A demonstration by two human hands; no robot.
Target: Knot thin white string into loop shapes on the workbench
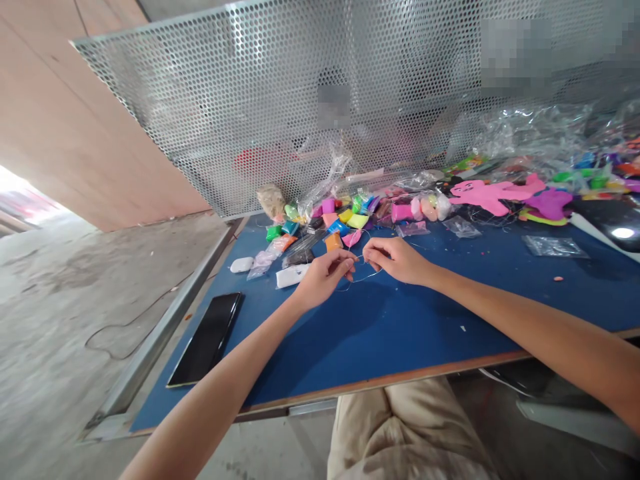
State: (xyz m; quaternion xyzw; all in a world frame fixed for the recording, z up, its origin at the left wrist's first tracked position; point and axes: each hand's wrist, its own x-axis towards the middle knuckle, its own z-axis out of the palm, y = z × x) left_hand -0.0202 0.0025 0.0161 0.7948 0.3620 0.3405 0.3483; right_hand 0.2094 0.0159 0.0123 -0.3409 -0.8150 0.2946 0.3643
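Note:
Both hands meet above the middle of the blue tabletop (350, 340), a small gap between their fingertips. A thin pale thread (369, 275) loops around and below them. My left hand (327, 275) pinches the thread between thumb and fingers. Closed in a similar pinch, my right hand (395, 259) has the thread running to its fingertips. Just behind the hands lie an orange packet (333, 242) and a pink packet (352, 238). A white packet (291, 275) sits beside my left hand, partly hidden by it.
A black phone or tablet (206, 340) lies at the left front. Several colourful clay-like packets (345, 215) line the back, before a perforated metal panel (280, 100). Pink cut-out figures (490, 193) and clear plastic bags (555, 247) lie at the right.

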